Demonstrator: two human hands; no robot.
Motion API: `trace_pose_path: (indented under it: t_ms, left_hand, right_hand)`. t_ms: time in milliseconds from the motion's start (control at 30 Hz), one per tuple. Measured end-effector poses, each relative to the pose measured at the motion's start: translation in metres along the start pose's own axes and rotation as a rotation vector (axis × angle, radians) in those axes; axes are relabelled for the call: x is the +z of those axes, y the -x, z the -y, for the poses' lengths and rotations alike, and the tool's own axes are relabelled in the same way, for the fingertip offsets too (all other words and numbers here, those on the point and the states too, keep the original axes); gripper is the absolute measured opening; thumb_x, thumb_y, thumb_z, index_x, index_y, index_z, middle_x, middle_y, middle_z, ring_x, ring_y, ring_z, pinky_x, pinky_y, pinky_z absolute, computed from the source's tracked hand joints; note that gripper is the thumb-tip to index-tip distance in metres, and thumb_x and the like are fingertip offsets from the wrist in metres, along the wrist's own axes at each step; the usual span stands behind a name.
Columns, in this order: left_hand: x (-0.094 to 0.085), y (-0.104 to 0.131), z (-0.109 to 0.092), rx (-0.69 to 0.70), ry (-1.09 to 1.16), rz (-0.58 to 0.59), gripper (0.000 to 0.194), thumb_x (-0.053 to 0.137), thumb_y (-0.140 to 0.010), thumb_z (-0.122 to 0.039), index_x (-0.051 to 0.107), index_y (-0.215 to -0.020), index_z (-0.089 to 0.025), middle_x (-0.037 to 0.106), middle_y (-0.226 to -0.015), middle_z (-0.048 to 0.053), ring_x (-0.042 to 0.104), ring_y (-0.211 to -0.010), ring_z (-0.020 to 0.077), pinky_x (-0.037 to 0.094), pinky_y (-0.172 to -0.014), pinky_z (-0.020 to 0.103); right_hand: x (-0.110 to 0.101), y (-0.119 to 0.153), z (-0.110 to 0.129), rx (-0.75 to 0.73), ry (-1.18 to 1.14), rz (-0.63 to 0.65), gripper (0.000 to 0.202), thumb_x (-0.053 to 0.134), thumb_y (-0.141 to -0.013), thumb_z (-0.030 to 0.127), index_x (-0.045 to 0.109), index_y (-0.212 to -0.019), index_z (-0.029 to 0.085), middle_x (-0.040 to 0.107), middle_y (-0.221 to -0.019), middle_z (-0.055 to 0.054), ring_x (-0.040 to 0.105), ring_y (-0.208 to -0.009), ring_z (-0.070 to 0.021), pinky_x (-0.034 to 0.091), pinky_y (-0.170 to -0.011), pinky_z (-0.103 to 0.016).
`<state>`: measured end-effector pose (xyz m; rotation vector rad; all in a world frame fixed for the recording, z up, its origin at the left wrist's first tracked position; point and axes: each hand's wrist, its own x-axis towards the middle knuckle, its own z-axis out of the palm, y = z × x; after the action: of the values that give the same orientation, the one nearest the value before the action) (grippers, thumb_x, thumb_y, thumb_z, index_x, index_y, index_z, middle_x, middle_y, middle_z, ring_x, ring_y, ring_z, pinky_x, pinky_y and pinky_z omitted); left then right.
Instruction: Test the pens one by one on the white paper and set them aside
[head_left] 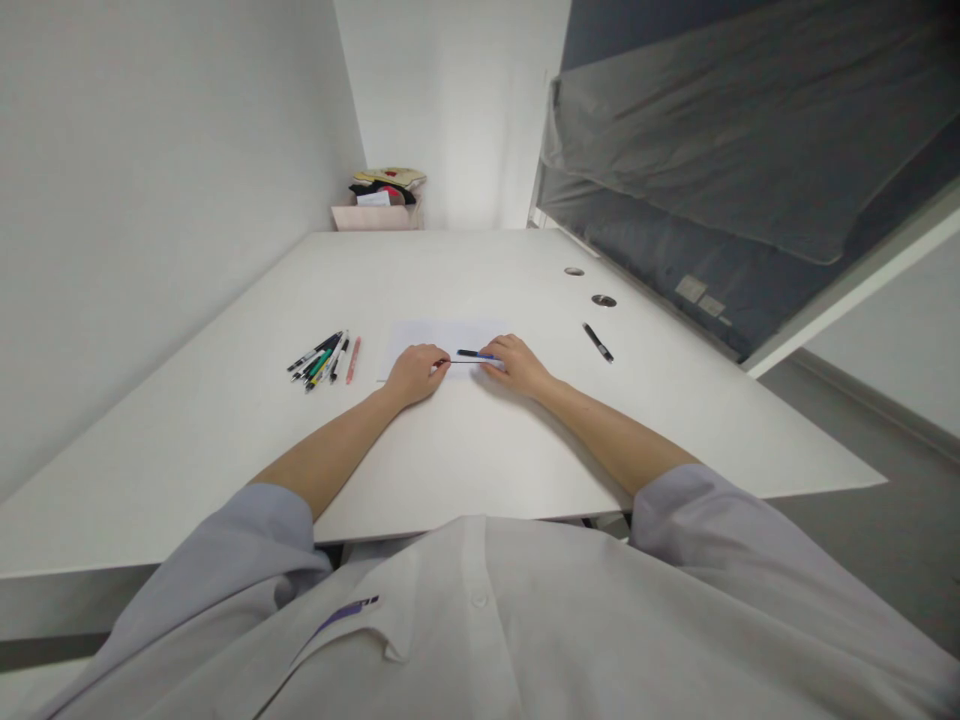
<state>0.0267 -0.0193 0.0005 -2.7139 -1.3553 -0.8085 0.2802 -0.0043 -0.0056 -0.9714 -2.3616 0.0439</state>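
Observation:
My left hand (415, 374) is closed, its thumb and fingers pinching the dark reddish end of a thin dark rod that looks like a pen refill (464, 362). The rod stretches level across to my right hand (519, 368), whose fingers are closed around its other end, where a pale tube-like piece shows. Just above the rod is a dark blue pen part (472, 353), its right end reaching my right fingertips; whether they touch it I cannot tell. Both hands rest over a white sheet of paper (424, 332).
Left of my hands lies a pile of several pens (319, 362), with a pink pen (354, 360) beside it. A black pen (598, 343) lies to the right. Two round cable holes (604, 300) sit near the right edge. A filled box (379, 216) stands beyond the white table (480, 440).

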Motion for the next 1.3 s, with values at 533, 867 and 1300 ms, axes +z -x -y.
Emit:
trace_pose_path:
  t_ms: [533,867,1300]
  left_hand:
    - [0.003,0.0,0.01,-0.061,-0.03,-0.008,0.024,0.05,-0.088,-0.029,0.071,-0.091,-0.019,0.072,-0.086,0.009,0.064,-0.082,0.024,0.051,-0.083,0.04]
    - [-0.003,-0.002,-0.022,0.107,0.08,0.011,0.019,0.052,-0.092,-0.026,0.07,-0.093,-0.018,0.07,-0.085,0.008,0.063,-0.086,0.0225,0.05,-0.086,0.039]
    - [0.001,-0.005,-0.006,-0.171,0.085,0.025,0.017,0.058,-0.086,-0.02,0.069,-0.098,-0.016,0.071,-0.089,0.008,0.064,-0.086,0.0223,0.051,-0.087,0.038]
  right_hand:
    - [-0.003,0.005,-0.01,0.198,0.148,0.02,0.021,0.059,-0.087,0.022,0.079,-0.09,0.018,0.068,-0.091,-0.013,0.057,-0.087,-0.0262,0.042,-0.08,-0.039]
    - [-0.004,-0.004,0.023,-0.09,-0.031,0.043,0.024,0.056,-0.094,0.036,0.073,-0.101,0.02,0.069,-0.096,-0.013,0.058,-0.093,-0.026,0.042,-0.085,-0.04]
    - [-0.003,-0.003,0.019,0.141,0.156,0.137,0.023,0.055,-0.094,0.024,0.077,-0.095,0.016,0.07,-0.096,-0.013,0.058,-0.09,-0.0236,0.041,-0.082,-0.036]
